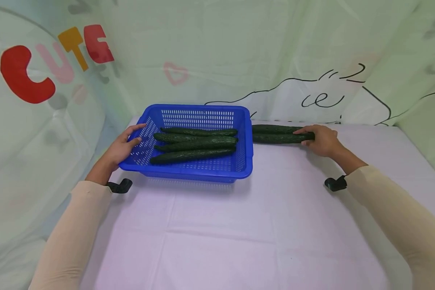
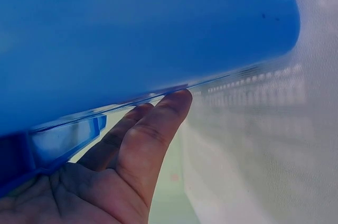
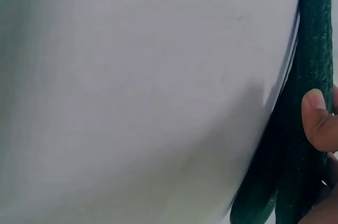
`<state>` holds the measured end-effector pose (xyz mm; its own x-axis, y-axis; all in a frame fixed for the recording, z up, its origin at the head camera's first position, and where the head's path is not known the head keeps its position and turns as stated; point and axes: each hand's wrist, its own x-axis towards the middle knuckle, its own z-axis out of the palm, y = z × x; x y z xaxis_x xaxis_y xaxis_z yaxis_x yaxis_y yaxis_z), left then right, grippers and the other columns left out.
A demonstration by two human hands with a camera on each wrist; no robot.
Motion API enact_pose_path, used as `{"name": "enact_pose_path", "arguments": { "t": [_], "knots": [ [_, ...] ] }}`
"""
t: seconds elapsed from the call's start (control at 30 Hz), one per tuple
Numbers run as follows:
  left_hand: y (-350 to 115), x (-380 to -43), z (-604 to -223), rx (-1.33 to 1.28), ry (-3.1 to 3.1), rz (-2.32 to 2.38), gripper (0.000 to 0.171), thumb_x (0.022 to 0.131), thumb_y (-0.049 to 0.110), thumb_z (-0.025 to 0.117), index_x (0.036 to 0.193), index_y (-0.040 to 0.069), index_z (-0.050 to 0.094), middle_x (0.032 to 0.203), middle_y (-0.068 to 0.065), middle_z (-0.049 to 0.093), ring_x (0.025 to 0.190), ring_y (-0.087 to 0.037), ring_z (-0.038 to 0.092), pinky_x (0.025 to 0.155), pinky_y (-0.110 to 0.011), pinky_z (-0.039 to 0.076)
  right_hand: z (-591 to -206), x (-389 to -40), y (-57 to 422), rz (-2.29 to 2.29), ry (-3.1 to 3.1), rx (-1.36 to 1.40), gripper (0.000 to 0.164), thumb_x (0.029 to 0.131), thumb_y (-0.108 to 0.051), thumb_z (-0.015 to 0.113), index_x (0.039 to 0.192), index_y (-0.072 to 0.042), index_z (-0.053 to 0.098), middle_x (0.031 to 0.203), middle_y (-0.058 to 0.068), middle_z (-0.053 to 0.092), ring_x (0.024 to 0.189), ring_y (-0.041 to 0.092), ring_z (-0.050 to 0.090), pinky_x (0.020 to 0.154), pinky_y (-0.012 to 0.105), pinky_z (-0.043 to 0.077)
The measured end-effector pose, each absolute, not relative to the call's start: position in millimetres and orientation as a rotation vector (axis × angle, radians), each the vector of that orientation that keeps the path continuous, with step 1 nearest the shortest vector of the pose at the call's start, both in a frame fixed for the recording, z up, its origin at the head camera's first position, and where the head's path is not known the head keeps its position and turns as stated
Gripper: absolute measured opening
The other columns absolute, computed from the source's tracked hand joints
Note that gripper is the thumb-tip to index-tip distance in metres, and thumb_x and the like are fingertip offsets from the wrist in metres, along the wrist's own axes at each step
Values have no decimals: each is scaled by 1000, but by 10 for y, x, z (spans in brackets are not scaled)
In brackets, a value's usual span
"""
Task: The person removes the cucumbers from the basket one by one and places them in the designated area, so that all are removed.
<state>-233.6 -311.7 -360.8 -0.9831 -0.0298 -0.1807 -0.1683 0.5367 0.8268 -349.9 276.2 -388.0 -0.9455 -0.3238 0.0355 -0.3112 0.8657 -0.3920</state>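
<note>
My left hand (image 1: 119,151) holds the left rim of a blue perforated plastic basket (image 1: 188,174). In the left wrist view, the fingers (image 2: 153,134) reach up against the basket's outer side. Several long dark green cucumbers (image 1: 195,155) lie side by side inside. Two more cucumbers lie together to the right of the basket, a farther one (image 1: 272,129) and a nearer one (image 1: 275,139); the basket wall hides their left ends. Over at their right end, my right hand (image 1: 322,141) grips the nearer cucumber, with the thumb (image 3: 317,121) pressed on its skin.
A white cloth (image 1: 221,233) with fold creases covers the table. Behind it hangs a pale curtain (image 1: 217,52) with a black line drawing. Coloured letters (image 1: 27,74) decorate the left curtain. Each wrist carries a small black device (image 1: 336,183).
</note>
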Motion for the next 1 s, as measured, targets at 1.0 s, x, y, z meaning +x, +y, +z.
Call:
{"name": "enact_pose_path", "arguments": {
  "t": [1.0],
  "knots": [
    [-3093,-2297,-3571,-161,2626,1450,53,107,23,37,157,32,22,164,-19,14,139,-53,34,103,-67,40,-3920,-3508,2768,-588,3012,-444,40,83,-12,76,123,-14,70,133,29,56,124,49,46,94,70,28]
  ]
}}
